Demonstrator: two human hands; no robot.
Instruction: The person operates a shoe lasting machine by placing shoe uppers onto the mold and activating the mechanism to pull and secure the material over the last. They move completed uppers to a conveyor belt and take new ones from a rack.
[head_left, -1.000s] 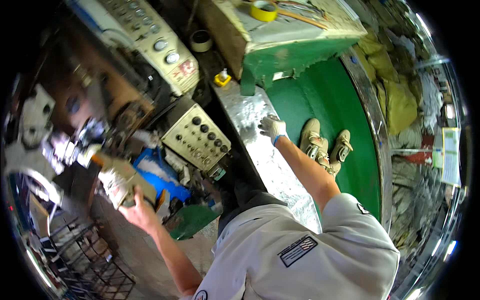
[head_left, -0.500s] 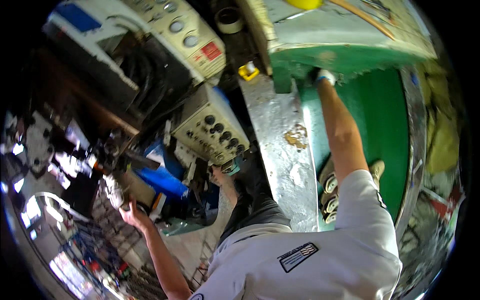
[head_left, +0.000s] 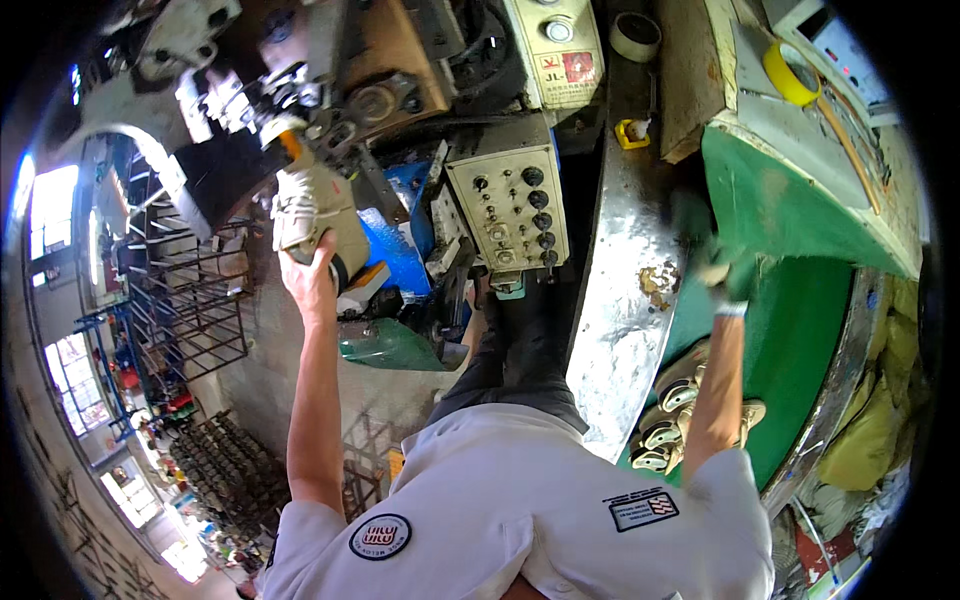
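Note:
My left hand (head_left: 312, 279) is closed round the heel end of a beige lace-up shoe (head_left: 300, 198), fingers and thumb on its rear part. The shoe's far end lies against the dark metal parts of a machine (head_left: 375, 100), and its contact there is partly hidden. Over the green belt, my right hand (head_left: 728, 284) is smeared by motion below a hanging green cloth (head_left: 775, 195). A dark blurred shape (head_left: 692, 215) lies just beyond it; whether the hand holds it I cannot make out. Several beige shoes (head_left: 682, 398) stand on the belt beside my right forearm.
A cream control box (head_left: 510, 200) with black knobs stands ahead of my legs. A worn metal ledge (head_left: 625, 345) edges the green belt (head_left: 790, 330). Yellow tape (head_left: 790, 75) and a wooden-handled tool (head_left: 848, 150) lie on the upper shelf. A metal rack (head_left: 190, 290) stands left.
The view has turned, shifting the scene. My right hand has drawn back toward me from under the cloth's edge. My left hand still grips the shoe at the machine.

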